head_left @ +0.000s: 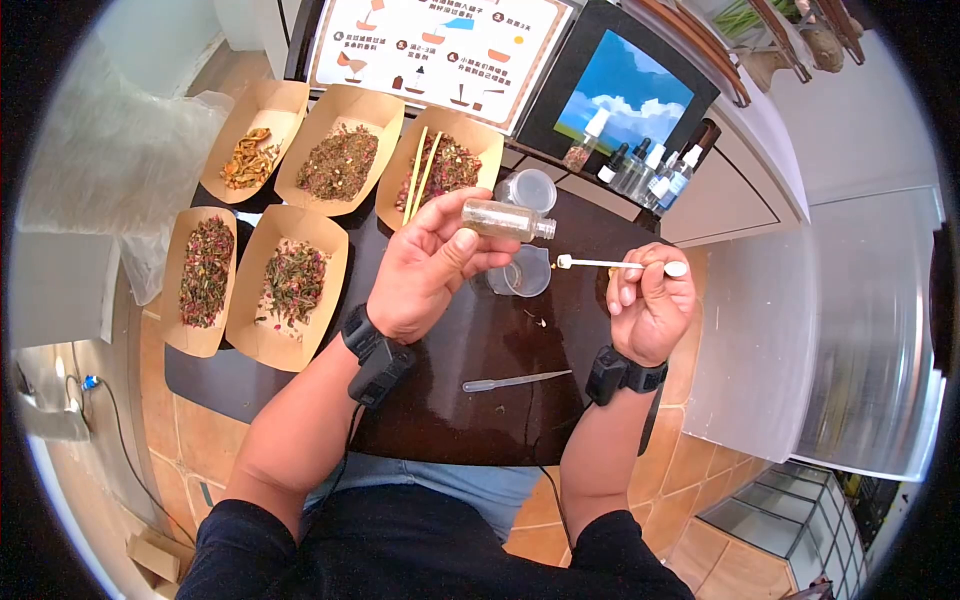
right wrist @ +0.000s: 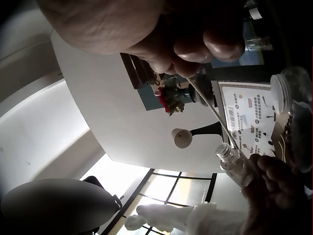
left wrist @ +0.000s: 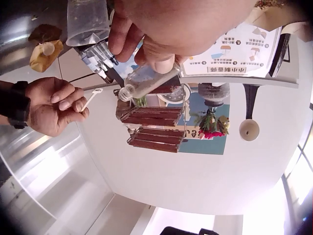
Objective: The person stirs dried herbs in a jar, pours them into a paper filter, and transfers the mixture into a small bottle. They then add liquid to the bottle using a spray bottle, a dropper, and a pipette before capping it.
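Note:
My left hand [head_left: 420, 275] grips a small clear glass bottle [head_left: 490, 218] by its body, held on its side with the uncapped mouth to the right. Some brownish matter shows inside the glass. Between the thumb and fingers of my right hand [head_left: 655, 310], a thin white measuring spoon [head_left: 605, 264] points left toward the bottle, its small end a little apart from the mouth. Under the bottle on the dark table stands a clear plastic cup [head_left: 535, 272]. Behind it is a round clear tub [head_left: 527, 190]. A plastic pipette [head_left: 515, 382] lies nearer the front edge.
Several paper trays [head_left: 338, 262] of dried petals and herbs fill the left side. Yellow chopsticks [head_left: 424, 175] lie across one tray. At the back stand a printed instruction board [head_left: 440, 60], a screen [head_left: 630, 90] and several small bottles [head_left: 650, 172]. Crumbs dot the tabletop [head_left: 470, 425].

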`<state>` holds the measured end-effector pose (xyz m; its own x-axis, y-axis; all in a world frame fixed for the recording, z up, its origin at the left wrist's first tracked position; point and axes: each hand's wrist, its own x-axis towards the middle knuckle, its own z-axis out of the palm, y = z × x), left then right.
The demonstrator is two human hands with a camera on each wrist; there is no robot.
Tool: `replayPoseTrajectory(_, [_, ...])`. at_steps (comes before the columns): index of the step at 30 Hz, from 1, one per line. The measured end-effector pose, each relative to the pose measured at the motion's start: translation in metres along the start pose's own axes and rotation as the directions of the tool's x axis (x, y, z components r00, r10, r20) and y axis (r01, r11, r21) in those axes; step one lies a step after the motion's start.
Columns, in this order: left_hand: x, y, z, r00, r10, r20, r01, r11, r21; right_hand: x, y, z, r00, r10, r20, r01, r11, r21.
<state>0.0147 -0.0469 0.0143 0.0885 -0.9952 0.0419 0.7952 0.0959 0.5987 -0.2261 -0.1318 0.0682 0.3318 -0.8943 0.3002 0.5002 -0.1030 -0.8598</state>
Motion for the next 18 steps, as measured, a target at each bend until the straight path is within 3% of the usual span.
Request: replayPoseTrajectory(18, [0.0002, -0.0005, -0.0012, 1.000, 0.013, 0.013, -0.013, 1.000, 0.002, -0.0007, 0.0014, -0.0002, 0.997, -0.067, 0.026, 0.069, 0.994, -0.080])
